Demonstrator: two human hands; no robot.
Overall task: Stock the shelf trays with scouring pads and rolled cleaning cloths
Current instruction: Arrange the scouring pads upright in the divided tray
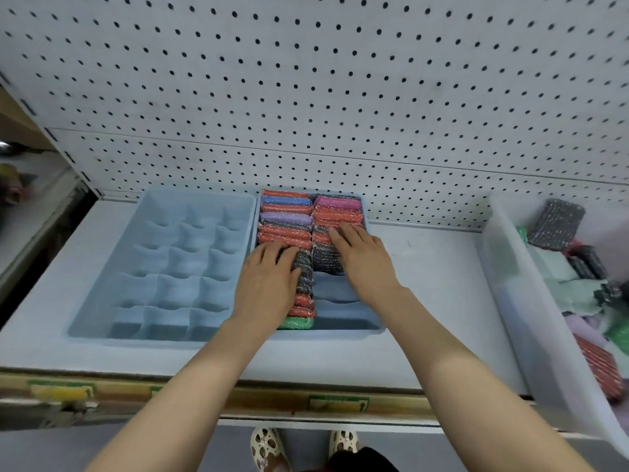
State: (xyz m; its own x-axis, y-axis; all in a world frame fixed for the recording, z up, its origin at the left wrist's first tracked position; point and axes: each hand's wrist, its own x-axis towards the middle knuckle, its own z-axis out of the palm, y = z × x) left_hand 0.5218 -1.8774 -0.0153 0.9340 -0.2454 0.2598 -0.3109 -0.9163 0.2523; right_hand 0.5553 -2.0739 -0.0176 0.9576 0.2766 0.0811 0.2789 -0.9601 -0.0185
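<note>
Both hands lie flat, fingers straight, on the scouring pads [286,229] packed on edge in the right blue tray [343,327]: left hand [269,279] on the left row, right hand [362,257] on the right. The yellow-green shelf-edge labels [337,401] are too blurred to read.

left hand [269,277] flat, fingers straight | right hand [364,260] flat, fingers straight

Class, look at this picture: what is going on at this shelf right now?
A person is stocking a blue tray with scouring pads. The left hand and right hand both lie flat on the packed pads. The tray's left column is full; the right column's near slots are empty. A second compartment tray holds nothing. More stock waits in a white bin.
</note>
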